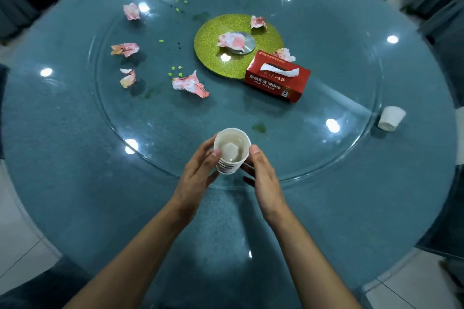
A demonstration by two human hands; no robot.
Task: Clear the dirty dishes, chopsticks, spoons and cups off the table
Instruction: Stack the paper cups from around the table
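I hold a stack of cups (231, 152) between both hands at six o'clock on the table (75, 158). My left hand (200, 170) curls round its side, thumb on the rim. My right hand (263, 178) pinches it, thumb at the rim and fingers underneath. A lone cup (391, 118) lies tipped over at three o'clock. Crumpled napkins (189, 84) and a tissue box (276, 80) sit near the centre.
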